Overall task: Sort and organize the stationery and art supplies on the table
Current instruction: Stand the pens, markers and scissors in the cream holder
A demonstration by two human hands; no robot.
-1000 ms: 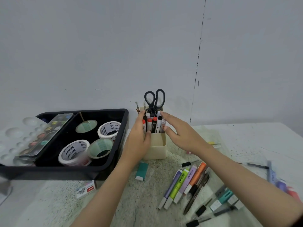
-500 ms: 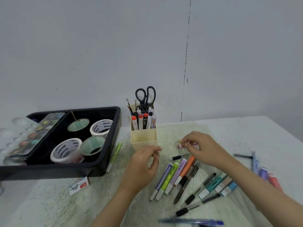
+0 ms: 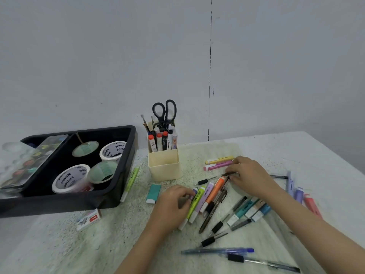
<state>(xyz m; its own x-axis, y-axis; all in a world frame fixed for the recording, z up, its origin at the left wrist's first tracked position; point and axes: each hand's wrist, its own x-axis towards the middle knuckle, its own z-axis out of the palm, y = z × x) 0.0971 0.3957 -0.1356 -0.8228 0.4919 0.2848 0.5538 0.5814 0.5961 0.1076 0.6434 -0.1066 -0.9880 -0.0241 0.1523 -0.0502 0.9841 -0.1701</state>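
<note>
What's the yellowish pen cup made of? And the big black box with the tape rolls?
The pen cup looks like matte cream plastic: smooth walls, rounded moulded corners. The black tray is probably plastic too, slightly shiny, with a thick rolled rim.

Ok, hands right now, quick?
Left hand: curled over the highlighters, grip cannot be told.
Right hand: pinching a thin black pen.

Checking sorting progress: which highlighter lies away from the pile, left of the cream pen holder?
The light green highlighter lying alone beside the black plastic tray; the other highlighters all lie right of the cream pen holder.
</note>
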